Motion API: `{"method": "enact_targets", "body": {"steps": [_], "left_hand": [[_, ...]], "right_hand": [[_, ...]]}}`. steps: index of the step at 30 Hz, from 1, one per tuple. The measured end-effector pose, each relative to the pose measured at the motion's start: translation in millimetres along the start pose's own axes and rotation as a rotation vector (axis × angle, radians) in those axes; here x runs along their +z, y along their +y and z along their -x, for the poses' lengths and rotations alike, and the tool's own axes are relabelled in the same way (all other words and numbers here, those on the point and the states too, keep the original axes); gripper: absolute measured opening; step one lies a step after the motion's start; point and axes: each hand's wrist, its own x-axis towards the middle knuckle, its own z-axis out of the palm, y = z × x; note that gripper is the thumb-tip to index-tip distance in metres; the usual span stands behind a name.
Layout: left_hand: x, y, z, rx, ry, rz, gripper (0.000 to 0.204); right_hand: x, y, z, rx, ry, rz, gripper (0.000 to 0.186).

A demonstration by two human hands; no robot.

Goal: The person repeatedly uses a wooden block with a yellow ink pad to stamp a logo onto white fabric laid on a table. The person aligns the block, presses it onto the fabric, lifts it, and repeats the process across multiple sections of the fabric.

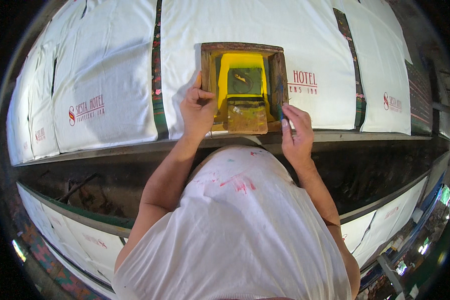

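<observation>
A small wooden screen-printing frame [242, 47] rests on a white cloth [182, 45], near the front edge of the table. Yellow ink [242, 60] coats the upper part and sides of its mesh, around a dark square with a curved motif. Inside the frame's near end lies a flat wooden squeegee [247, 119], stained yellow, with no hand on it. My left hand [199, 111] is closed on the frame's left rail, the index finger along its outside. With bent fingers, my right hand [298, 131] grips the right rail near its lower corner.
More white cloths [107, 55] with red printed lettering lie side by side along the table, divided by dark patterned strips [158, 65]. Right of the frame, red lettering shows on the same cloth. Behind me, beyond a dark gap, another table carries white cloths [67, 232].
</observation>
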Motion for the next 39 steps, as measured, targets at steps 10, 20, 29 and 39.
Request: {"method": "enact_targets", "body": {"steps": [10,20,29,39], "left_hand": [[1.2,-7.3,0.8,0.053,0.011,0.017,0.016],[4.1,-9.5,0.1,0.088,0.032,0.046,0.018],[4.6,-3.1,-0.7,-0.001,0.008,0.199,0.018],[0.6,4.8,1.3,-0.004,-0.010,0.089,0.016]], "right_hand": [[-4.3,-4.6,-34.1,-0.247,-0.008,-0.038,0.028],[-7.7,-3.2,-15.1,-0.135,0.041,-0.069,0.024],[-14.7,0.0,8.8,-0.090,0.055,-0.066,0.024],[-7.2,23.1,-78.5,-0.247,0.035,-0.016,0.018]]}}
